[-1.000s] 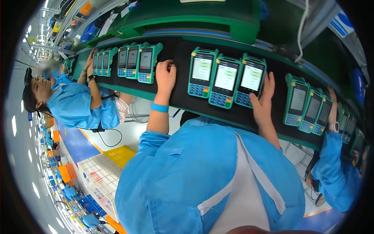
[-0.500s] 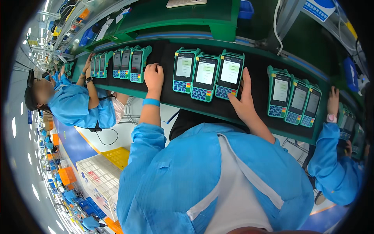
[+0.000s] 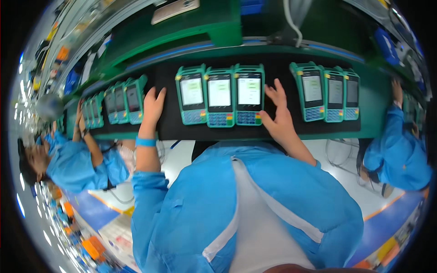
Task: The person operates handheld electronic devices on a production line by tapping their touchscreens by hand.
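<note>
In front of me, three green-cased card payment terminals stand side by side with lit screens: a left one, a middle one and a right one. My right hand is beside the right terminal, fingers spread and thumb at its keypad's edge. Whether the thumb touches it I cannot tell. On the black mat, left of this trio and apart from it, rests my left hand, fingers loosely apart and holding nothing.
Three more terminals stand to the right, and further groups to the left. A green shelf bearing a phone-like object rises behind the bench. Co-workers in blue sit at left and right. A white cable hangs behind.
The view has turned, so the bench looks more level. My right thumb has shifted from the right terminal's keypad to its edge. My left fingers have straightened somewhat.
</note>
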{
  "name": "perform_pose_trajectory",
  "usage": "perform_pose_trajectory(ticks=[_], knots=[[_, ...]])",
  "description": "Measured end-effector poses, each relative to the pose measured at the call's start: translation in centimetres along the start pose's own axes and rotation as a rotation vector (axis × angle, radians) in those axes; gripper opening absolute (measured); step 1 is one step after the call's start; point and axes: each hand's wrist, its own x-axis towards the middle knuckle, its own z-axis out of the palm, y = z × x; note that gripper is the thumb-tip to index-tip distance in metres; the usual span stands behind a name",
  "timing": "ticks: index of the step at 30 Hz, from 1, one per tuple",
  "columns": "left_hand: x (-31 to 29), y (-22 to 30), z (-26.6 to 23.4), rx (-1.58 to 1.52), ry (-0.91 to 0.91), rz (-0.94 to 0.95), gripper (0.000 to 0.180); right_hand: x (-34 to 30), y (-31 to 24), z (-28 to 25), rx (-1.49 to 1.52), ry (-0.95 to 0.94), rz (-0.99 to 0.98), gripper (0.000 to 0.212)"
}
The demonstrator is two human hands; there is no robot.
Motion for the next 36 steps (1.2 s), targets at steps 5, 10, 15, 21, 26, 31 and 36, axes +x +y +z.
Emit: perform_pose_trajectory(ticks=[5,10,15,21,26,31,36], knots=[[-0.4,0.5,0.9,-0.304,-0.080,0.064,0.041,0.4,0.3,-0.1,0.470,0.032,0.070,0.078],[-0.7,5.3,5.7,-0.305,-0.135,-0.049,0.061,-0.1,0.9,-3.4,0.096,0.192,0.046,0.077],[-4.9,13.7,12.0,-0.692,-0.191,0.116,0.042,-2.2,2.3,-11.5,0.099,0.474,0.118,0.070],[-7.8,22.0,16.3,-0.780,-0.273,0.068,0.047,-4.6,1.8,-17.6,-0.360,0.698,0.168,0.065],[-8.5,24.0,17.4,-1.048,-0.357,-0.027,0.048,-6.4,1.9,-19.1,-0.369,0.833,0.103,0.060],[-7.6,26.2,17.4,-0.733,-0.499,0.193,0.058,-6.8,2.1,-18.4,-0.362,0.875,-0.022,0.056],[-4.2,22.7,12.9,-0.271,-0.824,0.315,0.046,-6.0,2.2,-16.7,-0.400,0.854,-0.041,0.055]])
